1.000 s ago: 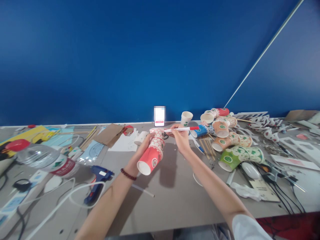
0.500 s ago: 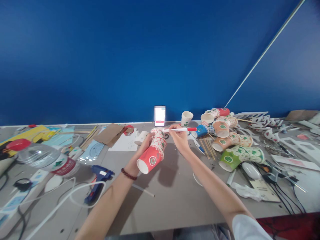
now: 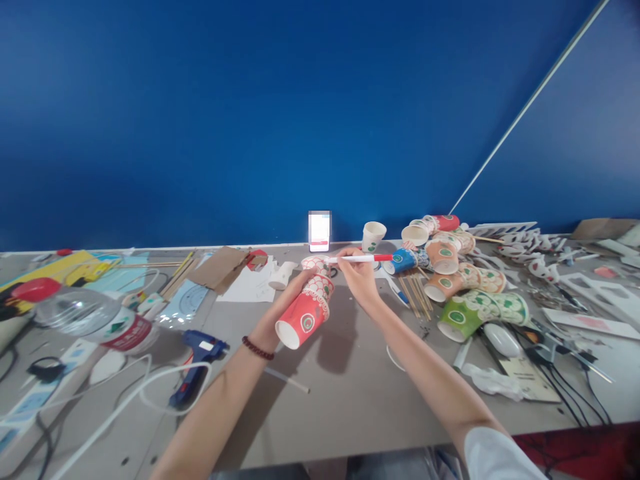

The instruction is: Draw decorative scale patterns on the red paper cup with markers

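Fingers of my left hand (image 3: 294, 288) wrap round a chain of joined paper cups (image 3: 306, 313), tilted with its red cup's open end toward me. Red scallop patterns cover the cups farther up the chain. Between the fingertips of my right hand (image 3: 356, 275) is a white marker with a red end (image 3: 373, 258). The marker's tip meets the farthest patterned cup, or is very close to it. Behind my hands a lit phone (image 3: 319, 232) stands against the blue wall. A white cup (image 3: 373, 235) is upright just right of it.
Decorated cup chains (image 3: 463, 317) and wooden sticks (image 3: 415, 293) lie on the right. To the left are a blue glue gun (image 3: 195, 363), a plastic bottle (image 3: 95, 317), cardboard (image 3: 220, 268), a power strip (image 3: 47, 400) and white cables. A thin stick (image 3: 287, 380) lies near my left wrist.
The cup chain has turned slightly in my left hand, its red end shifting a little right. My left fingers have moved slightly. My right hand stays nearly in place with the marker.
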Motion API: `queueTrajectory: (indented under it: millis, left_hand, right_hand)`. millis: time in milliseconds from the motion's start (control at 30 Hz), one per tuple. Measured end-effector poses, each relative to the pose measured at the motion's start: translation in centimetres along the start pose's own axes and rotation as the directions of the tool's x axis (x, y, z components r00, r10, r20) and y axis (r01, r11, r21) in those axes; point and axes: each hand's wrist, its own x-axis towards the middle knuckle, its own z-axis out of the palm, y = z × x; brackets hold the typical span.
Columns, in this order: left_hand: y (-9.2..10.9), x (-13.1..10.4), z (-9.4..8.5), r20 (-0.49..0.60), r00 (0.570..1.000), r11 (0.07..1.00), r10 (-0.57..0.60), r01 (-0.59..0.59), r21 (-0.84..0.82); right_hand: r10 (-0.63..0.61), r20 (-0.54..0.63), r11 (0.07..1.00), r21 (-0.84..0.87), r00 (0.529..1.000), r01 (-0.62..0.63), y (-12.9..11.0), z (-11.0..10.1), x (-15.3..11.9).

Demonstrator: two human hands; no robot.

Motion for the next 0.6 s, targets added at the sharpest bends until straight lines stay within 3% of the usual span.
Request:
queueTrajectory:
  millis: [100, 300, 600]
  left_hand:
    - [0.0, 0.2, -0.1, 0.054, 0.999, 1.000, 0.010, -0.010, 0.013]
    - [0.3, -0.1, 0.2, 0.030, 0.999, 0.999, -0.032, 0.032, -0.002]
    - [0.6, -1.1, 0.6, 0.052, 0.999, 0.999, -0.005, 0.003, 0.045]
  right_hand:
    - [-0.011, -0.009, 1.000, -0.002, 1.000, 0.011, 0.1, 0.0, 0.0]
    - [-0.016, -0.030, 1.000, -0.009, 0.999, 0.016, -0.1, -0.1, 0.1]
    - [-0.013, -0.058, 1.000, 0.003, 0.998, 0.013, -0.1, -0.2, 0.1]
